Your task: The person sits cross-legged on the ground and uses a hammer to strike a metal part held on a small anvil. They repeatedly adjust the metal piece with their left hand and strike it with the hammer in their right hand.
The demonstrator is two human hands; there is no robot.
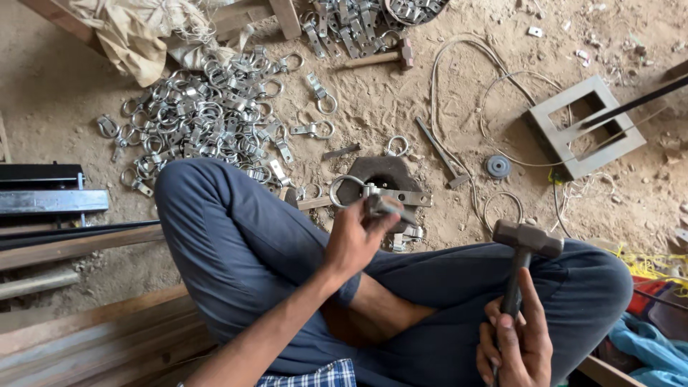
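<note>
A: Hands first: our left hand [356, 236] pinches a small grey metal strap piece [383, 206] over the dark hexagonal steel block [380, 175]; our right hand [514, 342] grips the grey-headed hammer [527, 239].

B: We judge a skewed blow could catch our fingers.

A: Knees crowd us; bare sandy floor [401, 107] lies ahead.

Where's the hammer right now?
In the head view, lower right: the right hand grips the hammer upright above the right knee, right of the dark metal block.

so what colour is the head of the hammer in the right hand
Dull dark grey metal hammer head, on a dark handle held by the right hand; head view.
</note>
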